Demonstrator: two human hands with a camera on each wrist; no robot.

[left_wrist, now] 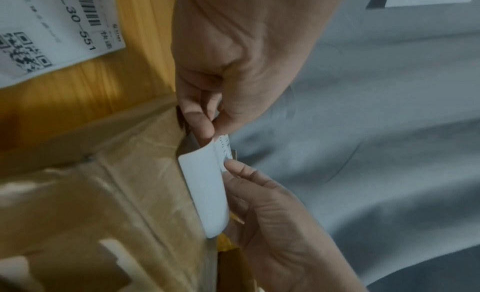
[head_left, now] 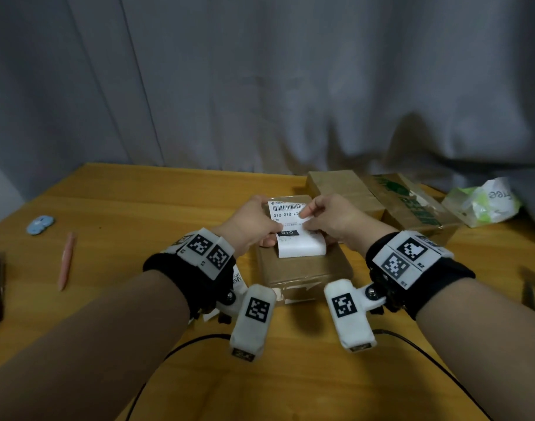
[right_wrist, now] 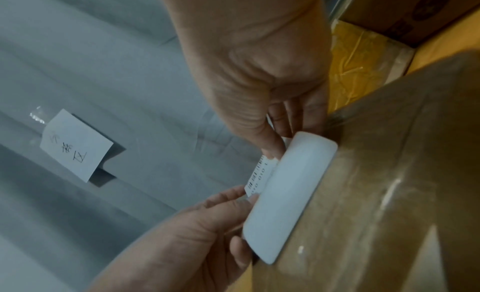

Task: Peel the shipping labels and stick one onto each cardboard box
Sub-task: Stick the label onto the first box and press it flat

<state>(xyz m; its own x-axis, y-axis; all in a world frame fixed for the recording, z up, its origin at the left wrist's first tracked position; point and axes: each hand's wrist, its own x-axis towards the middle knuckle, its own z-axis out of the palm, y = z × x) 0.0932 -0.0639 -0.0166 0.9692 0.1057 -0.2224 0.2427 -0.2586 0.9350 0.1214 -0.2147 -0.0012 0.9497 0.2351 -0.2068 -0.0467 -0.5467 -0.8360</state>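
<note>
Both hands hold one white shipping label (head_left: 287, 218) just above a brown cardboard box (head_left: 302, 271) at the table's middle. My left hand (head_left: 260, 221) pinches the label's left edge and my right hand (head_left: 313, 214) pinches its right side near the barcode. The blank lower part of the sheet (head_left: 302, 249) curls under toward the box top. In the left wrist view the left hand (left_wrist: 207, 122) grips the sheet (left_wrist: 205, 185) from above and the right hand's fingertips (left_wrist: 233, 167) touch its printed edge. The right wrist view shows the curled sheet (right_wrist: 288, 193) over the box (right_wrist: 402, 193).
Two more cardboard boxes (head_left: 342, 189) (head_left: 412, 208) and a plastic bag (head_left: 485, 202) sit at the back right. Another printed label (left_wrist: 59, 35) lies on the wooden table (head_left: 138, 208) under my left wrist. A pink pen (head_left: 67, 259) and a blue object (head_left: 40, 224) lie left.
</note>
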